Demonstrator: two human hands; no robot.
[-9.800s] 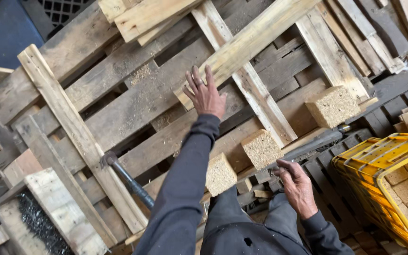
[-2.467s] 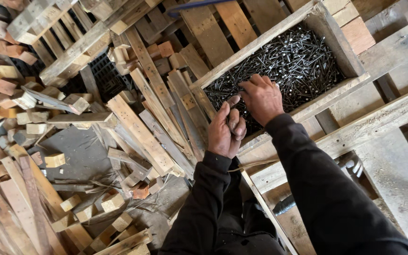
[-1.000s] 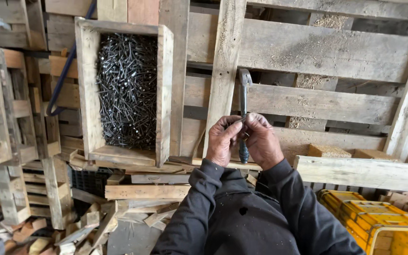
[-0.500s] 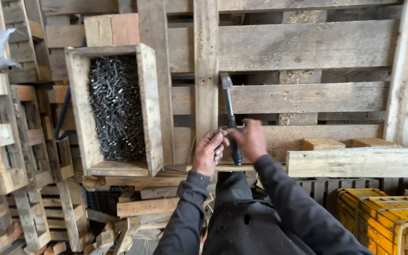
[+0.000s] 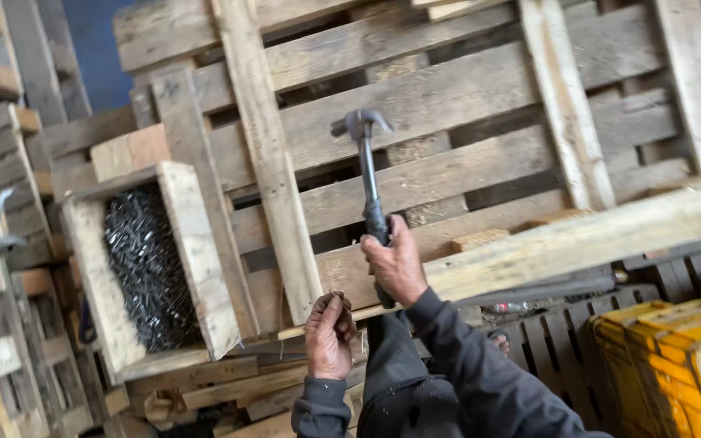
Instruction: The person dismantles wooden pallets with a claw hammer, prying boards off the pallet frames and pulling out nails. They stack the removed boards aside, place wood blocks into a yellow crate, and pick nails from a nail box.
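Observation:
My right hand (image 5: 397, 264) grips the dark handle of a metal claw hammer (image 5: 364, 154), its head raised over the wooden pallet (image 5: 464, 89). Lower down, my left hand (image 5: 328, 334) is closed on a few dark nails, close to the upright pale plank (image 5: 265, 162) and just left of the right hand. A long pale board (image 5: 602, 235) runs to the right from beneath the right hand. Both arms wear dark sleeves.
A wooden box (image 5: 192, 259) full of dark nails (image 5: 146, 272) lies left of my hands. A yellow plastic crate (image 5: 671, 365) stands at the lower right. Stacked pallets and loose boards (image 5: 10, 243) fill the left side. Dark slats (image 5: 561, 349) lie below the long board.
The right hand has lifted the hammer higher above the pallet. The left hand has dropped lower, away from the hammer. The view has tilted and moved closer.

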